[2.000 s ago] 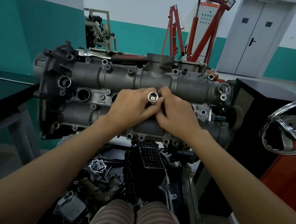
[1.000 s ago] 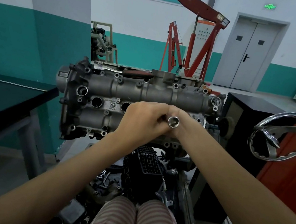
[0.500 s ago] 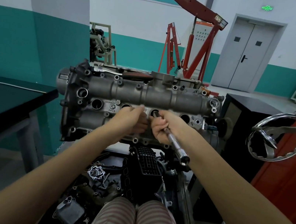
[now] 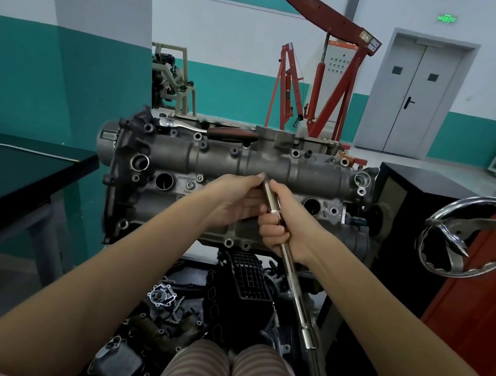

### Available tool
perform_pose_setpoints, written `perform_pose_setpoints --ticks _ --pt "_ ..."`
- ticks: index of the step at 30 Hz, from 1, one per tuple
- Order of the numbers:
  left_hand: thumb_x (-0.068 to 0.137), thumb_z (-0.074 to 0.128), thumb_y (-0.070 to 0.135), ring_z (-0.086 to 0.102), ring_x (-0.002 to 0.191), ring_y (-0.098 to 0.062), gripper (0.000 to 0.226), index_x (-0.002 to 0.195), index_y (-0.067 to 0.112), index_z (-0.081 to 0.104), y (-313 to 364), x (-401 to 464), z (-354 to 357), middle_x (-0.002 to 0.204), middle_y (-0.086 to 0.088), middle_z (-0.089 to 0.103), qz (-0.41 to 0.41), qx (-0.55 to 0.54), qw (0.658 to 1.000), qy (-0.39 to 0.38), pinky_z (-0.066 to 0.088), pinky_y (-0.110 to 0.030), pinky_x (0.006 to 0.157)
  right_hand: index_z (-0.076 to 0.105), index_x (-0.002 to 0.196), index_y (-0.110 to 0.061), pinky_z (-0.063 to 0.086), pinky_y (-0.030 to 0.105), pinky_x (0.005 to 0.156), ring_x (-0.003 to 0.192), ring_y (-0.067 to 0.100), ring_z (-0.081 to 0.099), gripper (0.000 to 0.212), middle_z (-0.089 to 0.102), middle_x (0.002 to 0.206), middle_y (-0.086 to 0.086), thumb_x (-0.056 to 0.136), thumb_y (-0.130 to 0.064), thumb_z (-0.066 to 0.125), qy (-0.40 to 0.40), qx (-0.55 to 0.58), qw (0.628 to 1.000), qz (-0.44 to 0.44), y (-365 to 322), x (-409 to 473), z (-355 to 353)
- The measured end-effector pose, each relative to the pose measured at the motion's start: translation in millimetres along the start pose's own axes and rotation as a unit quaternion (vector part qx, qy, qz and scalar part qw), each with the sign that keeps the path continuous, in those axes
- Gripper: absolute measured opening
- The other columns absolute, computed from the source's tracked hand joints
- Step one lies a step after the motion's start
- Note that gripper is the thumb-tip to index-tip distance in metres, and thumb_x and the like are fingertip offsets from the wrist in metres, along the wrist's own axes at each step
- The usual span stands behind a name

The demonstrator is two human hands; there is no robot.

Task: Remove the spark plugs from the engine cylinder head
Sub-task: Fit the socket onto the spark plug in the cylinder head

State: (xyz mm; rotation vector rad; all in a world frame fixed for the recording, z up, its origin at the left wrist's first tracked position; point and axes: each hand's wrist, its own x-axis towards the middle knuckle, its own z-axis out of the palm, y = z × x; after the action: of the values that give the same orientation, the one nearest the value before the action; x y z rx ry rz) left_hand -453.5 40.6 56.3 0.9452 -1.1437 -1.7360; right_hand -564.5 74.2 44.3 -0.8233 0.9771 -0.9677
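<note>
The cylinder head (image 4: 241, 183) stands on its side in front of the person, its plug wells facing the camera; no spark plug itself can be seen. The right hand (image 4: 282, 229) grips the long socket wrench (image 4: 288, 272), fingers curled round the shaft; the left hand (image 4: 234, 202) holds the upper end of the tool between thumb and fingers, against the head. Small stamped writing on the head is too fine to read; a green exit sign (image 4: 446, 18) glows above the grey door (image 4: 413, 100), its letters also unreadable; a red engine crane (image 4: 331, 22) stands behind; a dark bench (image 4: 15, 170) is at the left.
</note>
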Motion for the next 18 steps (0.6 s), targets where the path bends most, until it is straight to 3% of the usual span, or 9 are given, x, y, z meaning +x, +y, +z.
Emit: perform_pose_setpoints --ticks 6,10,15,18 --pt "0.098 0.045 0.025 0.036 0.038 -0.005 0.032 0.075 0.008 0.058 11.6 -3.8 -5.7 0.053 0.003 0.056 -0.014 -0.01 0.999 -0.038 0.038 -0.015 0.037 0.053 0.064 -0.009 0.026 0.011 0.03 0.037 0.005 0.039 0.054 0.041 0.05 -0.003 0.085 -0.058 0.044 -0.064 0.059 0.995 0.037 -9.3 4.9 5.6" --pt "0.098 0.046 0.023 0.047 0.038 -0.005 0.028 0.079 0.007 0.059 7.6 -4.5 -8.2 0.051 0.002 0.062 0.02 -0.027 0.999 -0.004 0.045 -0.016 0.041 0.047 0.058 -0.015 0.019 0.011 0.028 0.032 0.003 0.03 0.049 0.035 0.043 -0.008 0.083 -0.057 0.048 -0.06 0.09 0.993 0.04 -4.3 9.0 13.5" --pt "0.096 0.05 0.021 0.049 0.04 -0.008 0.025 0.08 0.006 0.06 3.1 -1.2 -12.1 0.063 -0.004 0.059 0.082 -0.047 0.994 0.061 0.044 -0.019 0.04 0.043 0.046 -0.016 0.012 0.011 0.029 0.025 0.003 0.026 0.06 0.031 0.036 -0.008 0.081 -0.065 0.048 -0.053 0.061 0.996 0.041 -2.7 11.5 24.5" --pt "0.096 0.05 0.018 0.063 0.055 -0.012 0.02 0.085 0.005 0.06 6.6 -2.7 -18.9 0.072 -0.006 0.066 0.139 -0.122 0.98 0.075 0.051 -0.021 0.048 0.04 0.044 -0.017 0.013 0.011 0.027 0.024 0.003 0.024 0.062 0.029 0.033 -0.008 0.079 -0.069 0.048 -0.06 0.028 0.997 0.049 -0.5 11.5 29.5"
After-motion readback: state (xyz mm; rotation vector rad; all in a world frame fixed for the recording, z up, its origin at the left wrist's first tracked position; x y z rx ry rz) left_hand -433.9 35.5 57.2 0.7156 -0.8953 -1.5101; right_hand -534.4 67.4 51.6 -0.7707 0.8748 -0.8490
